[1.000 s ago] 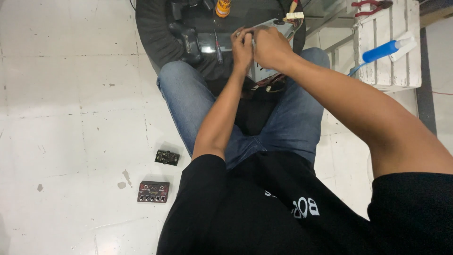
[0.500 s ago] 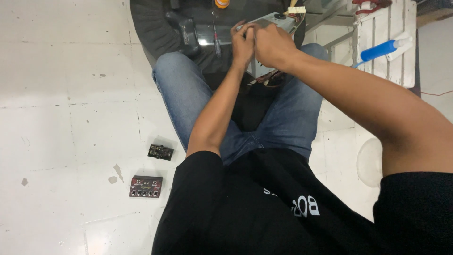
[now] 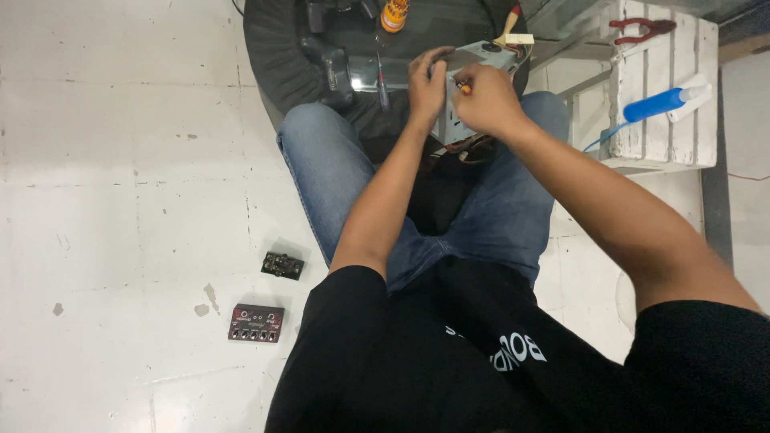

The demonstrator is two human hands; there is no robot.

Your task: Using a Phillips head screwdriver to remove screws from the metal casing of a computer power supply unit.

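**Both hands on a grey metal box held over the lap**

Seated person, blue jeans, black shirt, white tiled floor. Grey metal box (image 3: 473, 88) rests above the knees, against the near edge of a round dark mat (image 3: 281, 56); wires show beneath the box, between the thighs.

Left hand (image 3: 427, 80): fingers curled over the box's upper left edge, clasping it.

Right hand (image 3: 485, 100): fingers pressed together, pinching a small orange-tipped tool (image 3: 464, 87) against the box face. Tool mostly hidden by the fingers; its kind cannot be told.

On the mat: orange-handled screwdriver (image 3: 394, 14) at its far edge, a thin dark-handled tool (image 3: 382, 80) just left of the left hand, a black part (image 3: 335, 68) further left.

White slatted crate (image 3: 690, 112) stands right of the knees, near the box. On top of it: red-handled pliers (image 3: 638, 28) at the far edge, blue tube (image 3: 662, 103) lying nearer.

On the floor, left of the left thigh, well apart from the hands: small black module (image 3: 282, 265), and a dark red circuit board (image 3: 256, 322) nearer the camera.
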